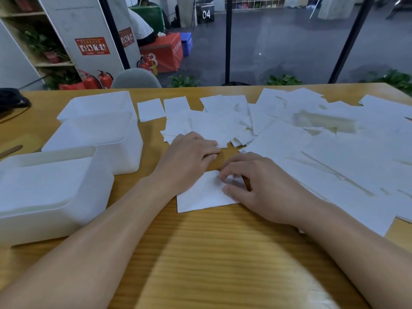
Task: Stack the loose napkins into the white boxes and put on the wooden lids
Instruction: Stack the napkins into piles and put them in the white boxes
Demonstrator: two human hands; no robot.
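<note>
Wooden table (200, 253): flat, square white napkin (200, 195)

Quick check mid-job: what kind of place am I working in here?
Probably a shared workspace or studio hall, not a home: fire extinguishers stand by a pillar, a black box marked 04 sits on the open floor, and cubby shelving lines the far wall.

Even, soft indoor light is cast from above. A broad, diffuse shadow is thrown across the near part of the wooden table (200, 253). The scattered napkins (323, 152) are nearly washed out, their edges hard to separate. Motion blur is seen throughout, and straight lines are bowed towards the frame edges
</note>
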